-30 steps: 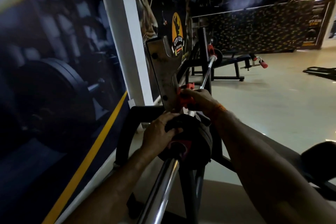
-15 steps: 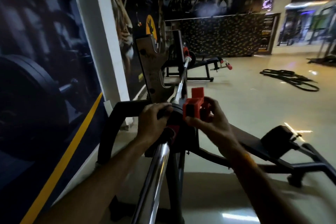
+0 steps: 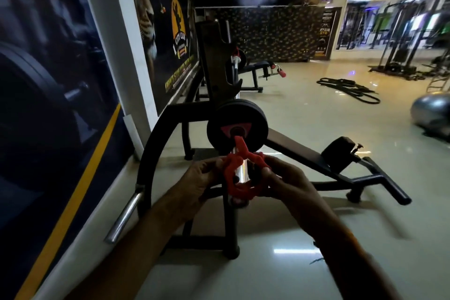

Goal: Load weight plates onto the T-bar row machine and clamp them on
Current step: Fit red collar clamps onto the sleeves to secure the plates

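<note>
A red collar clamp rings the near end of the chrome bar sleeve, its lever standing up and open. My left hand grips the clamp's left side and my right hand grips its right side. Farther along the sleeve sits a black weight plate with a red triangle mark at its hub, a hand's width beyond the clamp. The bar end nearest me is hidden under the clamp and my fingers.
The machine's black curved frame and a chrome handle stand at my left, close to the wall mural. Its chest pad and foot bar stretch right. Battle ropes, a grey exercise ball and a bench lie farther off.
My right hand brought the red clamp down from beside the plate to the bar's near end. My left hand left the plate and took hold of the clamp. The view drew back.
</note>
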A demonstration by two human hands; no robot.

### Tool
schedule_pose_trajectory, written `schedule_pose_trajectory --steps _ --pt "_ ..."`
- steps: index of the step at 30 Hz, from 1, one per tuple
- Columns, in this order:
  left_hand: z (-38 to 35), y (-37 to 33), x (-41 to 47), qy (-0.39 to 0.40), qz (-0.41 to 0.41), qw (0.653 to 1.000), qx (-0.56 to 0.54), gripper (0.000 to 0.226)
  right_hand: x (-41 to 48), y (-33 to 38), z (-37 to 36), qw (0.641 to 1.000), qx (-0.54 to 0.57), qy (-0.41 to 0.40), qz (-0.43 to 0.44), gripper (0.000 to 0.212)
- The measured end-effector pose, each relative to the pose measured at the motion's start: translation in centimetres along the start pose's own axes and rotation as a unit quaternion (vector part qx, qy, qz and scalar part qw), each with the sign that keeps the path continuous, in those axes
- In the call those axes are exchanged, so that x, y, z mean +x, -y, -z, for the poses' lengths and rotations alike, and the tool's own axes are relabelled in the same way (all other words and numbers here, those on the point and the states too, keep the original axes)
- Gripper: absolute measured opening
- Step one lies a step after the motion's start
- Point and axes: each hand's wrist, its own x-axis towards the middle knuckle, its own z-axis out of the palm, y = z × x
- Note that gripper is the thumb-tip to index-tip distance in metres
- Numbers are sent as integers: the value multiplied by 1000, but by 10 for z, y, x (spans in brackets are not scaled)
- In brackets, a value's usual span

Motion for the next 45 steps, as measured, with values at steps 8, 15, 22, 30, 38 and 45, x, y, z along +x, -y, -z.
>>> schedule_pose_trajectory --steps 8,15,22,30,38,45 --pt "-2 20 -57 31 -37 999 -1 48 -50 -2 -29 1000 4 -16 -14 48" --pt "-9 61 -62 -77 -79 992 67 39 -62 -31 -34 997 -16 -70 -17 47" --pt "-21 78 -47 -138 -121 971 153 38 -48 -56 -37 993 -29 -114 -6 53" --pt "-4 83 -1 -156 -71 978 119 37 -13 -69 -25 991 -9 -133 3 47" --pt "12 70 73 -175 -24 977 115 36 57 -80 7 992 -16 -123 -23 28" --pt "17 61 141 -225 44 967 116 31 138 -100 42 984 -89 -128 -89 20"
